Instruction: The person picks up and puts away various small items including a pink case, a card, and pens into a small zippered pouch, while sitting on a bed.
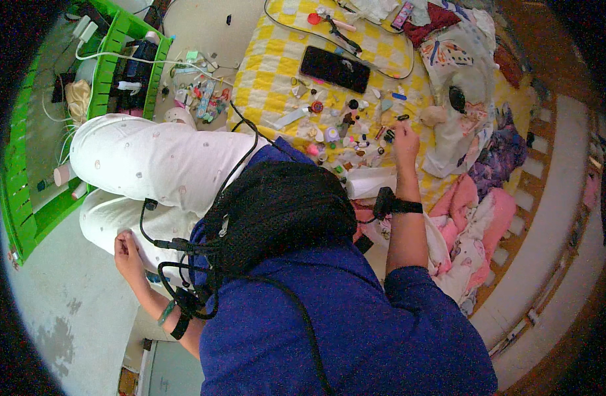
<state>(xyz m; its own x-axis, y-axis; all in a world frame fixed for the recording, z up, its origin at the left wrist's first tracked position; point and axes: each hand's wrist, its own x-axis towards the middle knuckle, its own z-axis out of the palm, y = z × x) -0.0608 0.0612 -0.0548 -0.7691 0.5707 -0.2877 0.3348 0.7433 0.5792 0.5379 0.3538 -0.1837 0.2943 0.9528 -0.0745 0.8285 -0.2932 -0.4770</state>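
My right hand (407,143) is over the yellow-and-white checked quilt (268,49). Its fingertips are pinched together at a small dark clip-like piece (403,118). Close by, more small dark pieces (390,135) lie among a spread of trinkets, including a round black piece (353,104), a lilac ornament (331,134) and a blue strip (399,96). A black smartphone (335,69) rests beyond them. My left hand (128,255) lies against the white patterned trousers (149,163), fingers curled in, with nothing visible in it.
A white roll (371,182) lies near my right forearm. A clear plastic bag (456,119) and pink bedding (486,232) are at the right. Loose trinkets (204,96) sit on the floor beside a green plastic rack (105,64). White cable (149,60) and black cords (251,128) cross the area.
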